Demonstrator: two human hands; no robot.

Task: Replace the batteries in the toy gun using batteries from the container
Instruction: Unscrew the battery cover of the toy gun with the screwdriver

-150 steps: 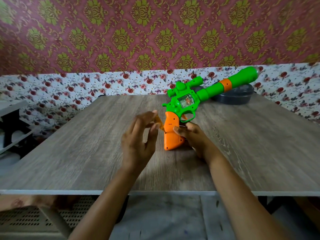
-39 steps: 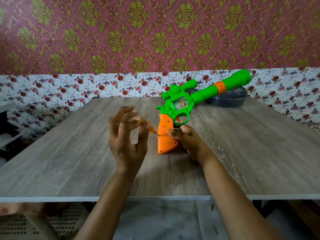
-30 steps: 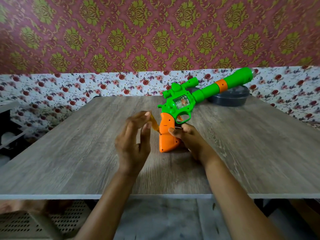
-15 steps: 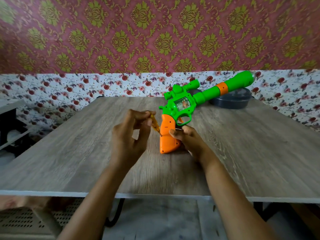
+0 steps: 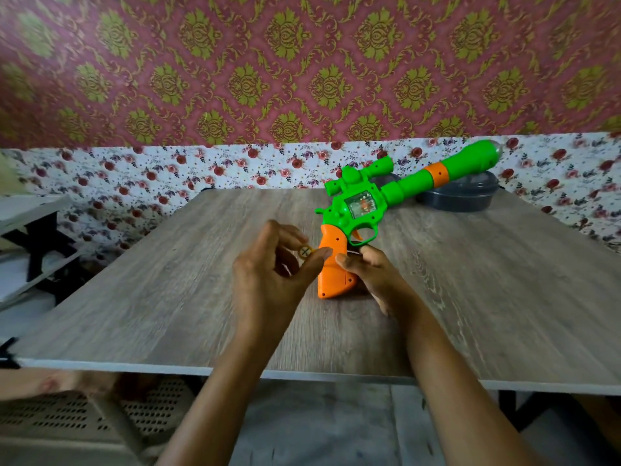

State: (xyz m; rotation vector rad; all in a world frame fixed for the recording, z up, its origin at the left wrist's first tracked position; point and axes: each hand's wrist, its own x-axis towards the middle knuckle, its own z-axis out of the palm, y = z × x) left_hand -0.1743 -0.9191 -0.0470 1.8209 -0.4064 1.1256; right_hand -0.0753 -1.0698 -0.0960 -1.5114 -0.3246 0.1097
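Hands: left hand [image 5: 268, 284] pinches small yellow tool [image 5: 304, 252] between thumb and fingertips, just beside orange grip; right hand [image 5: 373, 275] curled round grip of toy gun [image 5: 363, 206]. Gun butt on desk [image 5: 168, 297], green barrel slanting up-right in front of dark lidded container [image 5: 463, 200] at far edge.

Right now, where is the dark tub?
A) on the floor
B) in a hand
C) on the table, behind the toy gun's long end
C: the dark tub sits at the far right of the table, partly hidden behind the toy gun's long green barrel.
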